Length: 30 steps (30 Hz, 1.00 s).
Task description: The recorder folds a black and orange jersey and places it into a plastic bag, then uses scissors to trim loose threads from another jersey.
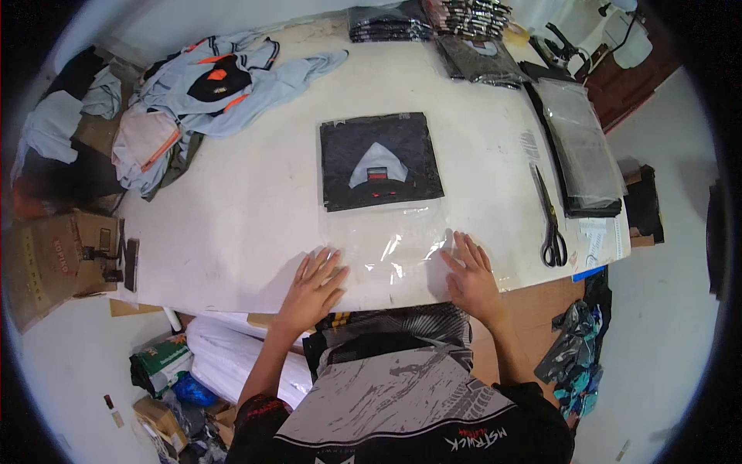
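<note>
A folded black garment with a grey collar area lies flat inside a clear plastic bag in the middle of the white table. The bag's unfilled end stretches toward me and catches the light. My left hand rests with fingers spread at the bag's near left corner. On the other side, my right hand lies with fingers apart by the near right corner, its fingertips at the plastic edge. Neither hand grips anything.
Black scissors lie to the right, beside a stack of clear plastic bags. Packed garments are piled at the far edge. Loose grey-blue clothing is heaped at the far left. A cardboard box stands left of the table.
</note>
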{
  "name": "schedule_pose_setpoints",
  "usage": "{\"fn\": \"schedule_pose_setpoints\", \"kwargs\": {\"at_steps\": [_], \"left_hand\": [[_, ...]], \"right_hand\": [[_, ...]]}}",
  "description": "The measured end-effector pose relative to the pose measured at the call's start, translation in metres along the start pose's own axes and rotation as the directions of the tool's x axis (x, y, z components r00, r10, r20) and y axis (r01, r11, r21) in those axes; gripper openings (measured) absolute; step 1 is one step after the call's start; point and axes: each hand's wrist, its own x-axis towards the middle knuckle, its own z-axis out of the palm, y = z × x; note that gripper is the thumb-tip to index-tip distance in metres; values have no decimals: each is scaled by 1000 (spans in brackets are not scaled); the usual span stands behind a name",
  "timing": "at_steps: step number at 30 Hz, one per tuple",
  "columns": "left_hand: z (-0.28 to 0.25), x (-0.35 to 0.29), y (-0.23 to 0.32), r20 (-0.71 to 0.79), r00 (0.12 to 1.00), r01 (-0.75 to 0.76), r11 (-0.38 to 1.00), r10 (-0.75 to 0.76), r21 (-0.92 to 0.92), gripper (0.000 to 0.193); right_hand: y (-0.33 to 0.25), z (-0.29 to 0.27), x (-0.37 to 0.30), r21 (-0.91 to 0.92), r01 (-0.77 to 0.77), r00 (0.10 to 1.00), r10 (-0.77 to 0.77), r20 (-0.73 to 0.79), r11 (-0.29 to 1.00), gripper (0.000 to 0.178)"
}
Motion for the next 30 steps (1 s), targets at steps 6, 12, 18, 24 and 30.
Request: {"fn": "schedule_pose_setpoints", "kwargs": {"at_steps": [6,12,18,24,30], "left_hand": [[-47,87,-18,-343,939,-22,990,-27,-140,28],[38,201,-84,-444,894,91,994,-58,54,52],[35,200,-82,-148,955,274,955,-256,117,59],[31,240,-76,-373,925,125,986,-74,114,59],[55,242,-81,-327,935,198,966,-135,168,68]], "right_hand": [[-14,-43,96,301,181,959,-100,-266,936,43],[16,61,239,-197,112,897,-185,-402,974,58],[31,60,236,-19,18,976,-22,-215,1000,64],[26,48,278,-201,146,895,-216,-390,969,60],[38,75,271,-200,108,940,-166,-299,974,60]]}}
